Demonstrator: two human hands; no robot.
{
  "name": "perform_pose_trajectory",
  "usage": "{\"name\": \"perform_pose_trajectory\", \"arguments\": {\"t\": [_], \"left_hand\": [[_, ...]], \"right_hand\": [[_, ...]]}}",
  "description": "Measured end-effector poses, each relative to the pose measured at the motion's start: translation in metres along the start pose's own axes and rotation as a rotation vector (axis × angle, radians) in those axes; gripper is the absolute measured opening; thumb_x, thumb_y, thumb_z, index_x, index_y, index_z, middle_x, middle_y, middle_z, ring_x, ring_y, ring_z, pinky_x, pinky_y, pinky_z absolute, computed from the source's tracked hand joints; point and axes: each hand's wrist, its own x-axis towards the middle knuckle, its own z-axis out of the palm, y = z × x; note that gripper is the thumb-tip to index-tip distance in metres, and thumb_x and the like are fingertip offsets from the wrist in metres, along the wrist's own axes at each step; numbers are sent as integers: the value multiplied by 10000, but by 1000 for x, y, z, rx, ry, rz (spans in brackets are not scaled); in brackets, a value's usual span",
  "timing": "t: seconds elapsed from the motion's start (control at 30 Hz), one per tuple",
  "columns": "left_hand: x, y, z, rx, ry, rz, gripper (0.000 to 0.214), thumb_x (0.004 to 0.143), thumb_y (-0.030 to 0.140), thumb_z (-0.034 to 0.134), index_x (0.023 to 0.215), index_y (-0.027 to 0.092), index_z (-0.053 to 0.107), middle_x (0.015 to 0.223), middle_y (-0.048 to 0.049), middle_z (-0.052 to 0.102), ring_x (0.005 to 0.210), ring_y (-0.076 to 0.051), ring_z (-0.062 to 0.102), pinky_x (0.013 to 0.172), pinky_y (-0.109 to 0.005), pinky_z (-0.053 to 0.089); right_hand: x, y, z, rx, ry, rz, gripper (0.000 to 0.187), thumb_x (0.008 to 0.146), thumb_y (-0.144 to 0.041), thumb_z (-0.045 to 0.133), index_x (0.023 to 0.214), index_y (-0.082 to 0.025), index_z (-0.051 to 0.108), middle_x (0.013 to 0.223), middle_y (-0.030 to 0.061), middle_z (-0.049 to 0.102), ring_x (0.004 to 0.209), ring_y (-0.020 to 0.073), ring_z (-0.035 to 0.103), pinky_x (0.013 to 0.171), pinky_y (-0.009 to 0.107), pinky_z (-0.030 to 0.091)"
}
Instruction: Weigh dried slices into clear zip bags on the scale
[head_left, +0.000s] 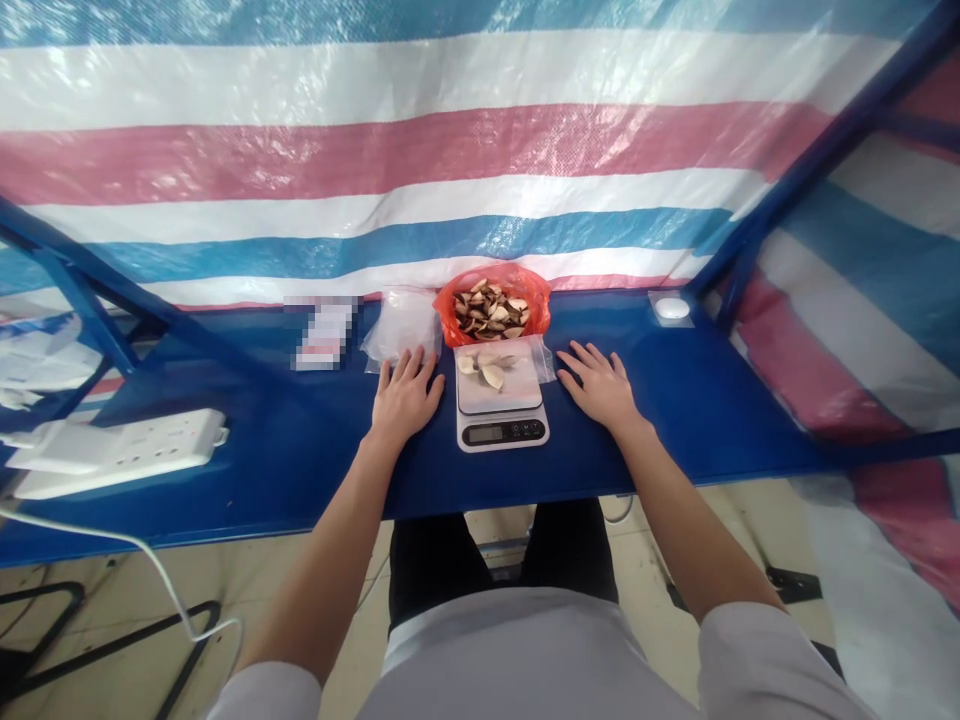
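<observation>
My left hand (407, 395) lies flat on the blue tabletop (300, 470), fingers spread, holding nothing. Its fingertips are just below a transparent plastic bag (401, 325). My right hand (598, 385) rests palm down to the right of a digital kitchen scale (500, 430), touching neither it nor anything else I can see. A few pale slices (481, 368) lie on the scale's platform, with a thin transparent bag (541, 358) showing behind them. Behind the scale, an orange-red plastic bag (491, 290) holds several dried brown slices (491, 312).
A white power strip (112, 452) lies at the left, its cable trailing over the table's front edge. A pixelated card (324, 335) lies left of the bags. A small white round object (672, 308) sits far right. Striped tarpaulin (420, 150) on blue metal framing surrounds the table.
</observation>
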Motion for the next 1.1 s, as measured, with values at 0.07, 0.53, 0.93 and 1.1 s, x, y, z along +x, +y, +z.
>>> {"name": "perform_pose_trajectory", "arguments": {"t": [0.07, 0.53, 0.93, 1.1], "left_hand": [[0, 0, 1, -5, 2, -2, 560, 1039, 382, 379, 1543, 166, 489, 1639, -121, 409, 1545, -337, 344, 1282, -560, 215], [1, -1, 3, -29, 31, 8, 568, 1030, 391, 376, 1529, 156, 509, 1626, -132, 427, 1533, -344, 368, 1272, -570, 231], [0, 0, 1, -16, 16, 1, 569, 1031, 386, 373, 1537, 160, 499, 1633, -126, 419, 1539, -338, 357, 1276, -555, 223], [1, -2, 3, -28, 29, 8, 569, 1026, 395, 367, 1530, 171, 508, 1627, -126, 427, 1533, -335, 370, 1269, -565, 238]], "right_hand": [[0, 0, 0, 9, -6, 4, 421, 1041, -403, 452, 1411, -315, 633, 1562, 50, 538, 1472, 314, 463, 1211, 629, 321], [1, 0, -3, -1, -33, 13, 422, 1044, -402, 464, 1426, -315, 621, 1571, 45, 524, 1486, 307, 447, 1225, 620, 310], [0, 0, -2, 13, -25, 9, 426, 1039, -403, 457, 1418, -311, 628, 1568, 54, 529, 1478, 311, 456, 1219, 627, 309], [0, 1, -1, 13, -15, 2, 426, 1041, -400, 449, 1414, -306, 630, 1562, 57, 537, 1473, 309, 463, 1216, 623, 314]]}}
